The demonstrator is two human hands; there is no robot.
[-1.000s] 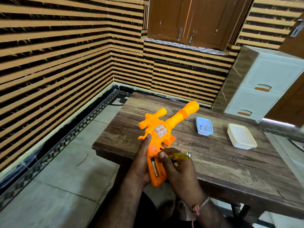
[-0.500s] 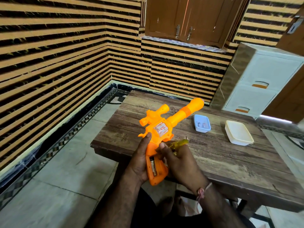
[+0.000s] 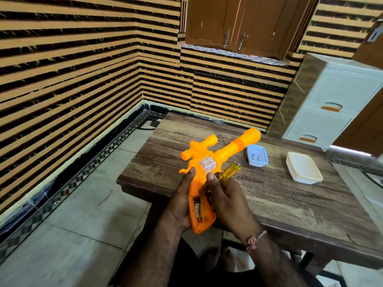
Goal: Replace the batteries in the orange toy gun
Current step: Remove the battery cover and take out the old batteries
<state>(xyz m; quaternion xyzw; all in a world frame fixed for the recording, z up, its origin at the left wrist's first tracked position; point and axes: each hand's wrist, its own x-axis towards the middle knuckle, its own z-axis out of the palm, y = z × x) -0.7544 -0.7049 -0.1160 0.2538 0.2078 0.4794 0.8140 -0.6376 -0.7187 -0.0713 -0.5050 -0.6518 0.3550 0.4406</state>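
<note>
Orange toy gun (image 3: 209, 162): held above the near left corner of the worktop (image 3: 290, 204), barrel pointing up and to the right, grip toward the person.
Scope: a short orange tube on the upper left of the body, raised clear of the barrel.
Cylinder window: a clear panel in the middle of the body, just above both thumbs.
Battery compartment: open in the grip (no cover in place over it); one battery (image 3: 198, 210) lies lengthwise inside, at the left side of the bay.
Left hand (image 3: 182, 204): wraps the grip from the left, palm under the handle, thumb lying up along the body toward the window.
Left hand fingers: curled round the far side of the grip; their tips are hidden behind the gun.
Right hand (image 3: 226, 199): set against the right side of the grip, thumb pressed on the body just below the window.
Right hand fingers: closed on the screwdriver (image 3: 229, 171), whose clear yellow handle sticks up and to the right past the knuckles (the shaft and tip are hidden by the hand).
Wrist: a pinkish thread band (image 3: 253, 241) on the right wrist.
Blue tray (image 3: 257, 155): on the worktop beyond the gun, just right of the barrel; small items inside, too small to identify.
White container (image 3: 303, 167): on the worktop to the right of the blue tray, apart from it.
Drawer unit (image 3: 331, 104): white, standing behind the far right edge of the worktop.
</note>
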